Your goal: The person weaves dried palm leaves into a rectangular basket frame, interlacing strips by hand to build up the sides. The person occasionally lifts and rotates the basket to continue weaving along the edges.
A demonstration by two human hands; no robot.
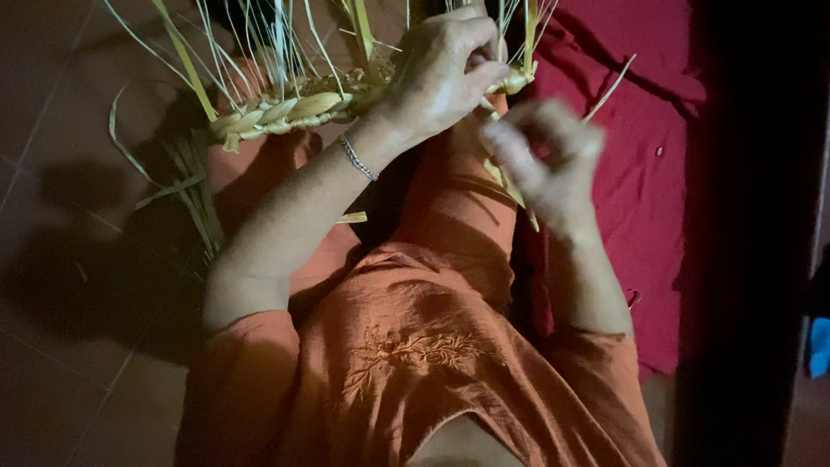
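Braided straw band (pixel 285 111) lies across my knees; my left hand (pixel 441 73) pinches its end, while my right hand (pixel 549 160), beside it, blurs, seemingly curled on a strand (pixel 510 186). A slackened pinch could unravel it.

Single head-worn view, looking steeply down, close over the lap and both hands, floor at left

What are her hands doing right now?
Left hand: fingers closed on the woven straw rim.
Right hand: blurred, fingers curled; cannot tell what it holds.
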